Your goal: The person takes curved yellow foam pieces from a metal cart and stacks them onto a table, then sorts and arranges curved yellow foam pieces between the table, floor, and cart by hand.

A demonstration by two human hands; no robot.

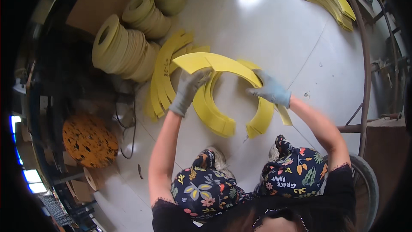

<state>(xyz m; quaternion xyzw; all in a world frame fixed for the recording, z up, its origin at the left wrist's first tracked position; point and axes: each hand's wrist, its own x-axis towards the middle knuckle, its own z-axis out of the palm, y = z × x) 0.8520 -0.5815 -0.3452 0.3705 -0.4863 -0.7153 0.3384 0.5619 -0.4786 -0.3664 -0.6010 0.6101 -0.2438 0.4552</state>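
Observation:
My left hand (192,89), in a grey glove, is closed on the inner edge of a curved yellow strip (231,65), near where two strips overlap. My right hand (273,90), in a similar glove, grips the right side of the arc, its thumb inside the curve and its fingers partly hidden. Below the raised strip, more curved yellow strips (211,114) form the left side of an open ring, and others (264,118) form the right side. A gap parts their lower ends. Beside my left hand, a fanned pile of curved yellow strips (162,79) lies on the floor.
Several stacks of pale yellow rings (124,51) stand at the far left. An orange, dark-speckled round seat (90,141) is at left, near a black cable (134,124). More curved yellow strips (328,0) lie far right, by a metal frame (365,60). A wheel (368,184) is near right.

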